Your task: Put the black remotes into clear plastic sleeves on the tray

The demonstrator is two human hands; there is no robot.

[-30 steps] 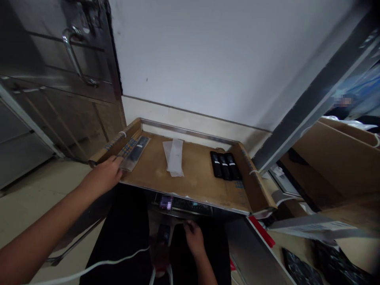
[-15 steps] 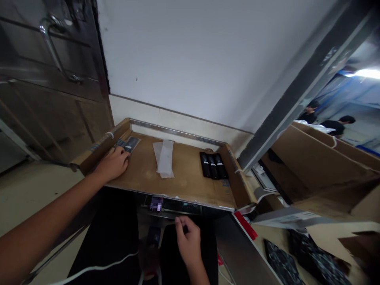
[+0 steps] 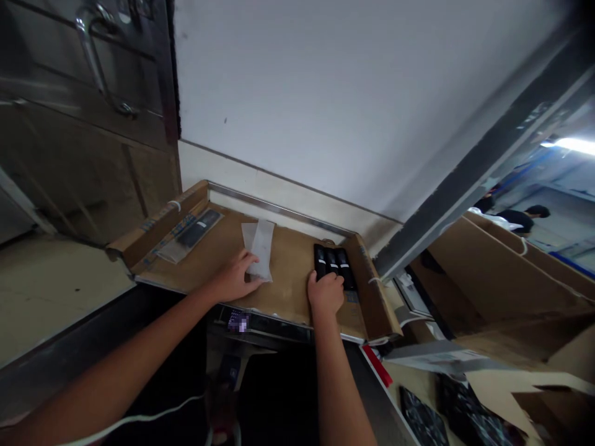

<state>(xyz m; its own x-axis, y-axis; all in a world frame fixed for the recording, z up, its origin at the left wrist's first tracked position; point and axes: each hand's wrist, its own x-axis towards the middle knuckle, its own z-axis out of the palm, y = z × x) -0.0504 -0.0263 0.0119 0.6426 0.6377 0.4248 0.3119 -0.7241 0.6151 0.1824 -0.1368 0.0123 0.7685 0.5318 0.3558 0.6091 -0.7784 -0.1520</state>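
My left hand (image 3: 237, 277) reaches over the cardboard-lined tray (image 3: 286, 294), thumb and fingers apart, at the lower edge of some translucent plastic sleeves (image 3: 264, 244). At the tray's right side my right hand (image 3: 327, 293) rests on the lower ends of several black items with white labels (image 3: 332, 260); its fingers are curled over them, and whether they grip one is hidden. On the left of the tray, a black item in a clear sleeve (image 3: 198, 229) lies slanted, with no hand on it.
Raised cardboard walls (image 3: 379, 291) border the tray. A metal door with a handle (image 3: 100, 68) stands left. Large cardboard boxes (image 3: 506, 266) and a person (image 3: 518, 218) are at right. A white cable (image 3: 153, 419) crosses below.
My left hand has left the sleeved black item and moved right to the plastic sleeves. My right hand has risen from my lap to the black items. The view has shifted slightly.
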